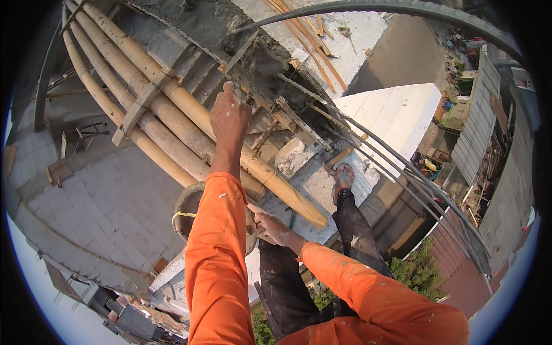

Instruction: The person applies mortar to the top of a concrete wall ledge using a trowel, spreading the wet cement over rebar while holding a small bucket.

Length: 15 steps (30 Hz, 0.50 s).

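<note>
My left hand (231, 118) reaches forward over the bamboo poles (175, 118), toward rough grey wet-looking mortar (261, 54) along a ledge. Its fingers look curled, and its back hides whatever they may hold. Lower down, a round grey bucket (185, 214) with a yellow tie is partly covered by my left sleeve. My right hand (275, 228) is closed at the bucket's right-hand rim, with a finger along the edge. Grey splashes mark both hands and the orange sleeves.
A wooden crosspiece (138, 112) spans the bamboo. My bare foot (344, 175) stands on a pale, rubble-strewn ledge beside white blocks (397, 109). Long bent rods (397, 155) run along the right. Far below lie a block-paved surface (109, 213), roofs and plants.
</note>
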Motion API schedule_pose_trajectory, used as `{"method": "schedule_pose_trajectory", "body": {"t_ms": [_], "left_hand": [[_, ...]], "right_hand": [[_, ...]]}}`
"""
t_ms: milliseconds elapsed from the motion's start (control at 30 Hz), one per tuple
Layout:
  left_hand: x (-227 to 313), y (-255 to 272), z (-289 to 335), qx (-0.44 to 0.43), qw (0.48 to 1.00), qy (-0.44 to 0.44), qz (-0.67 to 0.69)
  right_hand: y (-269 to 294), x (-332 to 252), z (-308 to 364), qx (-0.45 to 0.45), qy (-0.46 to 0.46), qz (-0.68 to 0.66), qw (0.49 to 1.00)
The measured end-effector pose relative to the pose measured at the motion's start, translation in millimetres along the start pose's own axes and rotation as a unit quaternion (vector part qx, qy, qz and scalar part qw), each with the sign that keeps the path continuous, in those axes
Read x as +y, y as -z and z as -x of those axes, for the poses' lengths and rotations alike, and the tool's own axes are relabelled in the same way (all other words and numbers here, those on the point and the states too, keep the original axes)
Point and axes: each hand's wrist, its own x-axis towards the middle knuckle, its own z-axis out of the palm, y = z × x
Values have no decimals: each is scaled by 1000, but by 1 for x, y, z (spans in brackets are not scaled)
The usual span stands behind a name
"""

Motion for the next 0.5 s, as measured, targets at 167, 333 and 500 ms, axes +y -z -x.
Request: {"method": "schedule_pose_trajectory", "body": {"t_ms": [167,333,500], "left_hand": [[2,13,8,-135,989,-46,-26],[22,39,-24,-106,992,-42,-47],[43,34,-76,-149,984,-60,-77]], "right_hand": [[5,0,-2,0,-4,-2,1000],[9,4,-6,-7,-16,-25,1000],[3,-1,-2,-25,42,31,998]]}}
